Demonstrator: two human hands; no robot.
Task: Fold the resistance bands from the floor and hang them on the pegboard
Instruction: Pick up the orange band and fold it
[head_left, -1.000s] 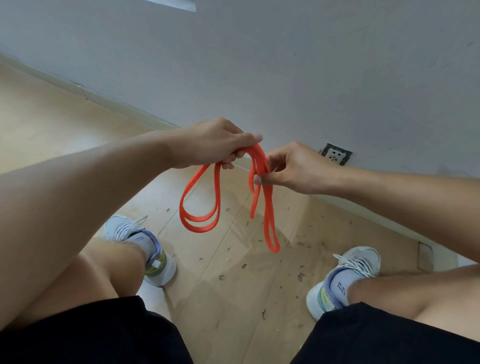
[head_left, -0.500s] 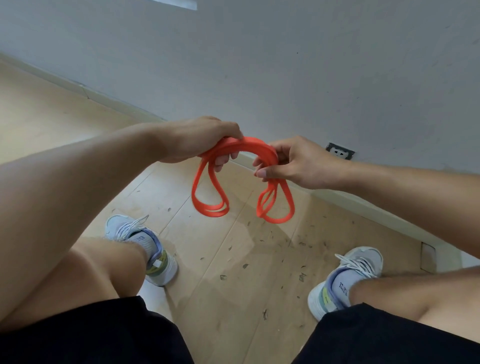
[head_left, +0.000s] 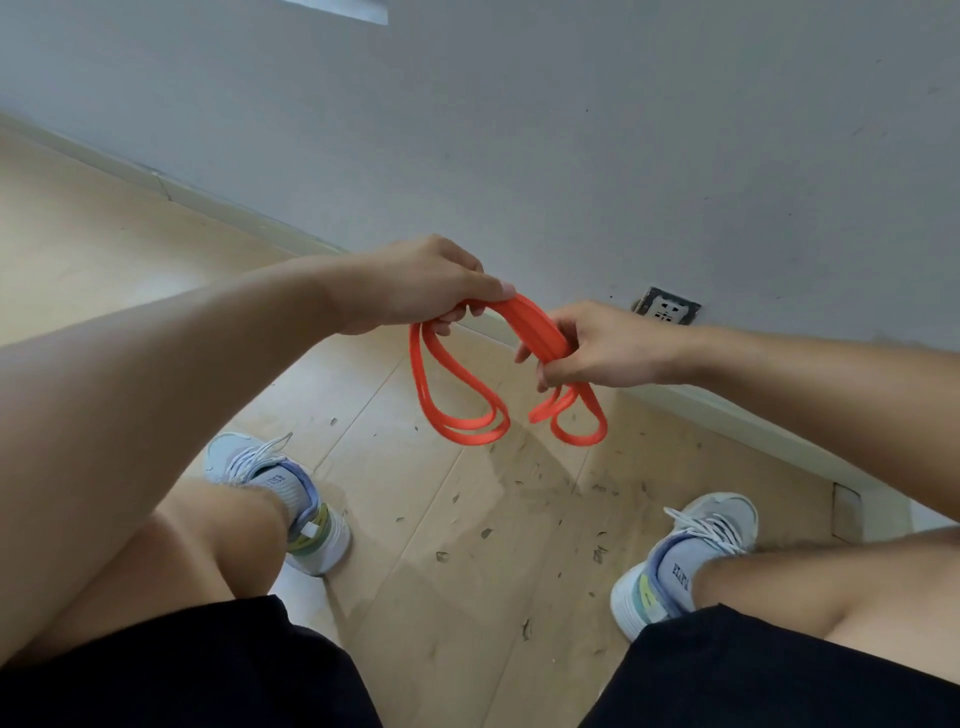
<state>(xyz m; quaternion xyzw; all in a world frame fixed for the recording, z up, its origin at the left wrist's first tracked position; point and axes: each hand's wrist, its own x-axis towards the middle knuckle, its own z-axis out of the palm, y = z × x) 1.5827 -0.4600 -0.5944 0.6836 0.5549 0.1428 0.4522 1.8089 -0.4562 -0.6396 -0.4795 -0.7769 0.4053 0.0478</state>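
An orange resistance band (head_left: 530, 325) is folded into several strands and held in the air above the wooden floor. My left hand (head_left: 431, 283) grips the left end of the bundle, and loops hang down below it. My right hand (head_left: 597, 348) pinches the right end, where shorter loops dangle. The strands arch flat between the two hands. The pegboard is out of view.
A grey wall (head_left: 571, 130) with a power socket (head_left: 667, 306) and a skirting board rises just ahead. My knees and two light sneakers (head_left: 291, 499) frame a patch of wooden floor (head_left: 467, 545) speckled with small debris.
The long hanging loop on the right has been gathered up, so both ends now hang as short loops. My hands have drawn a little apart, and the strands arch between them.
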